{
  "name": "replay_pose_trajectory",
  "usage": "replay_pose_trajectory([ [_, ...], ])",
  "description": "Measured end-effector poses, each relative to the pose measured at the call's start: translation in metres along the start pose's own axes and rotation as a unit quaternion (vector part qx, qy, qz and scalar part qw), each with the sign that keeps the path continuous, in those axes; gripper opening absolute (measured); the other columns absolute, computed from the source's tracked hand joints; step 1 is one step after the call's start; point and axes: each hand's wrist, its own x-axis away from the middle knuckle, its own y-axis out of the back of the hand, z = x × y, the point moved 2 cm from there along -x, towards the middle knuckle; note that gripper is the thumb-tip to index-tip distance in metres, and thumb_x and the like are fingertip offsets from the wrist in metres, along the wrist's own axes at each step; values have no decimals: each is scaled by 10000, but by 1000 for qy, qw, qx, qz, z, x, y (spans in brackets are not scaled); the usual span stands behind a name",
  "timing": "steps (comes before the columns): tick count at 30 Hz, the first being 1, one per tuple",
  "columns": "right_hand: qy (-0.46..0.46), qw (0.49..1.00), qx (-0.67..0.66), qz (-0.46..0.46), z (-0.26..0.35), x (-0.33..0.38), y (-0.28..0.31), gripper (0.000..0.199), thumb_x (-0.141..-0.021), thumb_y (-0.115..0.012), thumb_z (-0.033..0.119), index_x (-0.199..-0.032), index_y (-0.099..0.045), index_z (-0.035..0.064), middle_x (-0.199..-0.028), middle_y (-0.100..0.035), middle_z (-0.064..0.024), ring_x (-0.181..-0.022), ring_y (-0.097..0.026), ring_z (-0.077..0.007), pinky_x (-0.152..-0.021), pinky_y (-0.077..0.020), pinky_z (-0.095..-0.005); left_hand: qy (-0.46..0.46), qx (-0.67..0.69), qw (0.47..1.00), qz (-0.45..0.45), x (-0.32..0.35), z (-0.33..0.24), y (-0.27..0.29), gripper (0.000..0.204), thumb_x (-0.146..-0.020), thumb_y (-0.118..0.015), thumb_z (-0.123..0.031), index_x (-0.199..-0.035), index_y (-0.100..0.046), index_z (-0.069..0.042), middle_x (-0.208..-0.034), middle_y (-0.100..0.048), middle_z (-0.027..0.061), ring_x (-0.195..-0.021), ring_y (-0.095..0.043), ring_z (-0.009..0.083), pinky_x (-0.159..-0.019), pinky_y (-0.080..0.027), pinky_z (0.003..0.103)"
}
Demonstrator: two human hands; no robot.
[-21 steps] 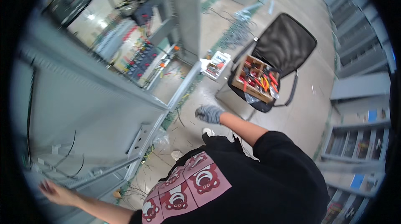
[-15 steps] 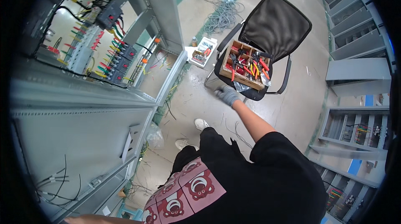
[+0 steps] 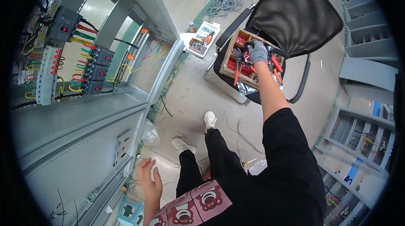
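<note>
On the seat of the black mesh chair [image 3: 297,17], the divided wooden box [image 3: 228,72] sits at a slight skew; the person's right hand [image 3: 257,52], in a grey knit glove, is now over its far part, where half a second ago it was short of the seat's front edge. Consequence: the tools are now within that hand's reach; the yellow handles that showed in the box a moment ago are out of sight, probably behind the hand or forearm.

Right fingers: bent downward into the box, close to dark tool parts; the fingertips are hidden from where I stand, so I cannot tell how far they are parted, nor whether they have hold of anything. Red-handled pliers [image 3: 236,76] hang over the near wall, clear of the glove; small red pieces [image 3: 233,64] fill a compartment to its left.

Left hand [image 3: 151,180]: bare, back in fuller view from the lower left edge; fingers loosely extended, thumb apart, nothing seen in it; it hangs near the grey steel cabinet [image 3: 139,11], apparently touching nothing; the white tray [image 3: 216,26] rests on the floor beside the chair, untouched.
</note>
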Motion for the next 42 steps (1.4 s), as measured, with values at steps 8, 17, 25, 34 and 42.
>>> replay_pose_trajectory([
  [8, 72, 971, 192, 121, -10, -41, -46, 226, -874, -560, 101, -1069, -674, 114, -1133, -633, -184, -1091, -615, -348, -939, -500, -446, 66, 20, 995, 71, -7, 9, -32, 268, -832, -567, 72, -1087, -617, 10, -1094, -578, 187, -1006, -589, 335, -838, -492, 375],
  [17, 81, 996, -21, -14, -45, -26, 8, 126, -868, -649, 181, -933, -672, 75, -869, -668, -192, -857, -649, -383, -802, -509, -470, 44, 62, 994, 80, -54, -7, -30, 255, -847, -561, 73, -1087, -617, 8, -1061, -590, 178, -899, -616, 295, -773, -514, 352],
  [25, 34, 993, -82, -79, -20, -21, 107, 113, -888, -637, 171, -933, -671, 73, -913, -683, -182, -853, -648, -382, -774, -507, -456, -15, 82, 993, 84, -73, -28, -24, 232, -858, -568, 59, -1077, -622, 7, -1026, -599, 159, -868, -618, 287, -759, -508, 333],
  [34, 105, 846, -494, 169, 202, 111, 256, 117, -928, -649, 123, -977, -659, 17, -798, -646, -14, -680, -566, -77, -641, -471, -234, -218, 48, 969, -107, -103, -116, 36, 383, -806, -631, -25, -1188, -620, -57, -1117, -621, 143, -1022, -596, 337, -893, -476, 413],
  [42, 295, 706, -599, 236, 353, 270, 328, 237, -817, -788, 194, -911, -674, 9, -851, -677, -78, -740, -619, -148, -690, -505, -286, -279, 108, 925, -236, -18, -134, 147, 176, -923, -605, -144, -1081, -617, -66, -964, -643, 109, -871, -650, 303, -718, -530, 413],
])
